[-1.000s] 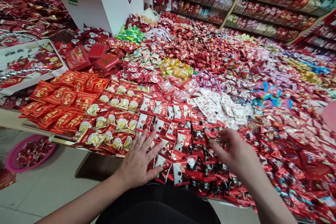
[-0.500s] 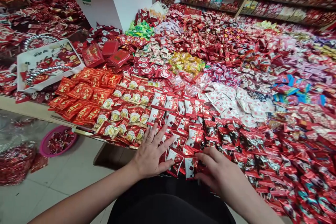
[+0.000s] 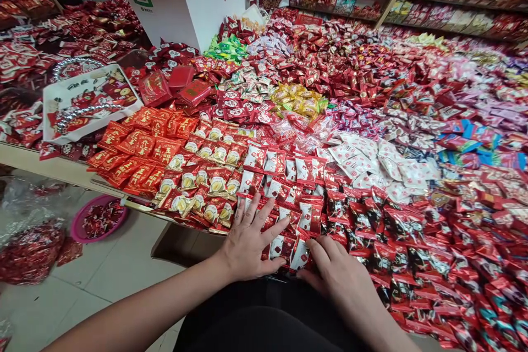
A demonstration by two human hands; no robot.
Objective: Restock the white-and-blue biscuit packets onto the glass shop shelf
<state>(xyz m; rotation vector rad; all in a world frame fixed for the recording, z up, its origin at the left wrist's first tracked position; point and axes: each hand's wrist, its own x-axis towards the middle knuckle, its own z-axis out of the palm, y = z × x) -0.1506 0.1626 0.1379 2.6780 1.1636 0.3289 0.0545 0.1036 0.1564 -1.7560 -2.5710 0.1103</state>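
Spread flat, my left hand (image 3: 251, 245) rests on red-and-white candy packets (image 3: 310, 214) at the table's front edge, its fingers apart. My right hand (image 3: 340, 269) is curled at the right end of the same row. Its thumb and fingers close on the edge of a red-and-white candy packet (image 3: 300, 256); its fingertips are partly hidden. Gold-and-red packets with a pale round picture (image 3: 218, 180) lie in rows left of my left hand. Dark red-and-black packets (image 3: 406, 223) are heaped beyond my right hand.
Orange-red packets (image 3: 146, 146) and a white tray (image 3: 51, 115) with beaded rings lie on the left. White packets (image 3: 365, 159) sit behind the rows. A white pillar (image 3: 177, 0) rises at the back. On the floor stands a pink basin (image 3: 78, 231) beside a clear bag (image 3: 28, 253).
My right hand has moved slightly left and closed on the front packet, which now leans. My left hand stays spread on the packets. The view has shifted a little left.
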